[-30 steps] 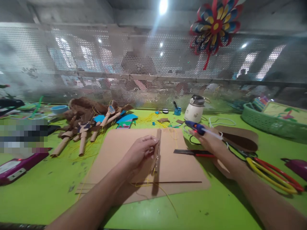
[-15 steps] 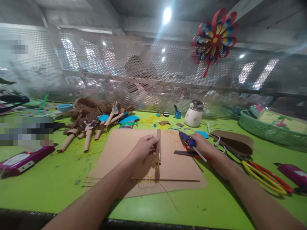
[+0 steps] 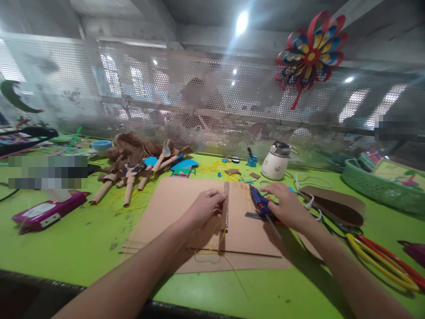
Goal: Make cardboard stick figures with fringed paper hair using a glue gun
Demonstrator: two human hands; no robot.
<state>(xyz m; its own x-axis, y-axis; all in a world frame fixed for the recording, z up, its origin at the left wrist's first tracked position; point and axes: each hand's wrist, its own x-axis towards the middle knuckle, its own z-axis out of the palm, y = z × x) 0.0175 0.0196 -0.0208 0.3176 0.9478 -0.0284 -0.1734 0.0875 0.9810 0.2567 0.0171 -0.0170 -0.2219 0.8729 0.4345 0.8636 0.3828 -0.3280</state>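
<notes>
Brown cardboard sheets lie stacked on the green table. My left hand pinches a narrow cardboard strip that has a shiny line along its lower part. Yellow string trails below the strip over the sheets. A blue glue gun rests at the right of the sheets, over a dark flat blade or ruler. Beside the glue gun is my right hand, its fingers apart and curved above the tool's edge, holding nothing.
Cardboard figures with brown fibre lie at the left, near a purple power strip. A white bottle, a green basket and yellow-handled scissors stand or lie to the right.
My right hand has let go of the glue gun, which now lies lower beside it, and its fingers have spread. The whole view has shifted, while my left hand keeps the strip.
</notes>
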